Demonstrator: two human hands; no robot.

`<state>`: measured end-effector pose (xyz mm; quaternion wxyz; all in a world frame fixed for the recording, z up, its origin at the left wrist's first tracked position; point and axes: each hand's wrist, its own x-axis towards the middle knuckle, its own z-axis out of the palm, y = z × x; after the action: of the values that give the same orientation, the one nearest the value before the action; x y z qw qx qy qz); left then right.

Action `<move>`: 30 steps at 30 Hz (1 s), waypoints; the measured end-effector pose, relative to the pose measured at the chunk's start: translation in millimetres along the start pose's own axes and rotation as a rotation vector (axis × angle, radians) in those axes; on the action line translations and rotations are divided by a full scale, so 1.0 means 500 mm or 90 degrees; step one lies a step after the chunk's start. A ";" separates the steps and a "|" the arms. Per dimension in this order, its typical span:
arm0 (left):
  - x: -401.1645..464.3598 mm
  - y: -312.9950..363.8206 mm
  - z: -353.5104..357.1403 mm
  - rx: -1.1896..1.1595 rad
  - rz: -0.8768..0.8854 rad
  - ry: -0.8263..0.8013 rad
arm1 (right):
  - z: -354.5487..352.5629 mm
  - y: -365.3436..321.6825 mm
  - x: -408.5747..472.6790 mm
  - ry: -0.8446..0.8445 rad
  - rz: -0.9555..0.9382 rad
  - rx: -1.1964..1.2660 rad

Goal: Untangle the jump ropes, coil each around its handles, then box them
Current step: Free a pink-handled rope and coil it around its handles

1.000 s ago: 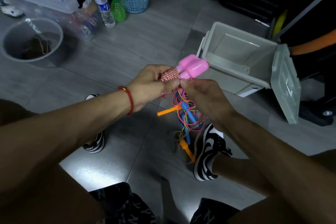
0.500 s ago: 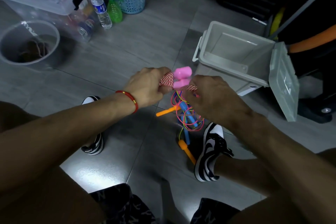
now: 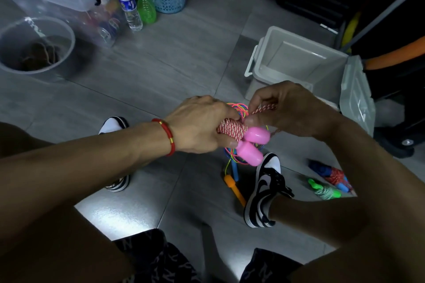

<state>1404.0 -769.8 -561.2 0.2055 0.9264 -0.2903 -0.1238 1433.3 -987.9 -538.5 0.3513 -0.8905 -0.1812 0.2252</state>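
- Left hand (image 3: 197, 126): curled tight round the coiled red-white rope (image 3: 230, 130) above two pink handles (image 3: 253, 146).
- Right hand (image 3: 287, 110), at 3 o'clock: pinching the rope's loose end.

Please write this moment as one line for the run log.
left hand: holds pink-handled rope, coiled | right hand: pinches its loose end | grey box: open
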 end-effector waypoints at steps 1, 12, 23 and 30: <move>-0.001 0.002 -0.006 -0.012 0.005 0.004 | -0.008 0.003 0.000 -0.020 -0.007 0.060; -0.021 -0.019 -0.044 -0.580 -0.005 0.033 | 0.049 0.063 -0.014 0.017 -0.057 0.398; 0.014 -0.073 -0.005 -0.588 -0.212 0.203 | 0.152 -0.027 -0.014 0.208 0.066 0.225; 0.020 -0.043 0.011 -0.069 -0.187 0.357 | 0.145 -0.069 0.013 0.280 0.190 0.392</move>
<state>1420.8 -761.2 -576.8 0.3063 0.9441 -0.0781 0.0931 1394.8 -921.7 -563.0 0.5952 -0.7872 0.1055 0.1220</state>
